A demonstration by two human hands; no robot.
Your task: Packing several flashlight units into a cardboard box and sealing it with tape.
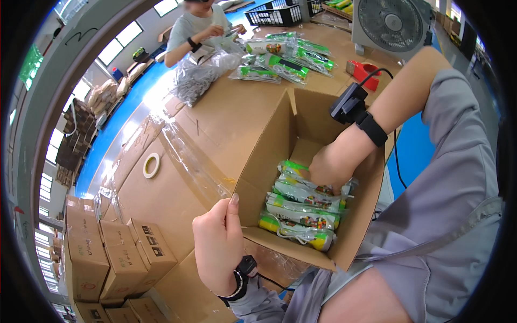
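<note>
An open cardboard box (264, 148) stands tilted in front of me. Several clear-bagged packets (301, 212) lie in a row inside it, coloured green, white and yellow; a white cord shows in the nearest. My left hand (218, 237) grips the left wall of the box, thumb over its rim. Reaching down into the box, my right hand (334, 167) has its fingers bent against the far packets. Its fingertips are partly hidden, so I cannot make out what they hold. A black device (349, 103) with a cable is strapped at my right wrist.
Similar bagged packets (285, 62) are piled across the cardboard-covered table (215, 118), beside a heap of grey-white cords (194, 78). A co-worker (196, 27) handles something there. A tape roll (152, 165), red tape dispenser (365, 74), fan (392, 24) and stacked cartons (121, 258) surround the box.
</note>
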